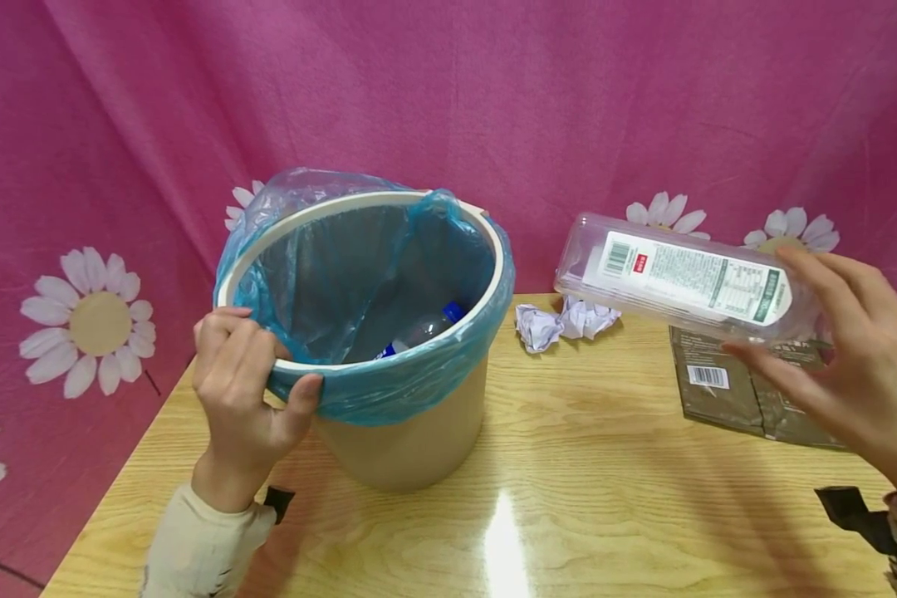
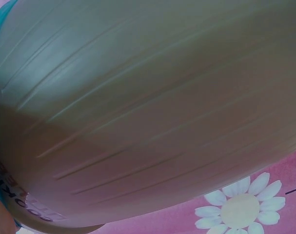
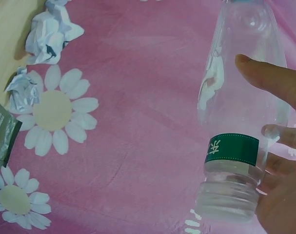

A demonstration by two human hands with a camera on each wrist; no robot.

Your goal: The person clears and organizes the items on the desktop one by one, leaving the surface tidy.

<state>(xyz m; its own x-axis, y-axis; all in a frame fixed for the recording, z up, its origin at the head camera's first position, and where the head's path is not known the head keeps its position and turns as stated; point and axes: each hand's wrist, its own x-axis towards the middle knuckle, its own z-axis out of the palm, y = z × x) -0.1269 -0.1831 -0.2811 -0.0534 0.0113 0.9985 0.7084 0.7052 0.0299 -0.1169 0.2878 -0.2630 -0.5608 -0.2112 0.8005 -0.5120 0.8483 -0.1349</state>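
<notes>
My left hand (image 1: 242,403) grips the near-left rim of a beige waste bin (image 1: 411,453), fingers over the edge and thumb outside. A blue plastic bag (image 1: 389,386) lines the bin and folds over its rim. Inside lies a clear bottle (image 1: 428,329) with a blue cap. To the right, my right hand (image 1: 870,357) holds a clear plastic bottle (image 1: 688,278) above the table, thumb on one side and fingers on the other. It lies sideways, its printed white label facing up. The bin's ribbed wall (image 2: 148,97) fills most of the left wrist view.
Two crumpled papers (image 1: 538,328) lie on the wooden table (image 1: 583,498), right of the bin. A flat dark-brown packet (image 1: 725,390) lies beneath the right hand and bottle. Behind everything hangs a pink curtain (image 1: 531,100) with white daisies.
</notes>
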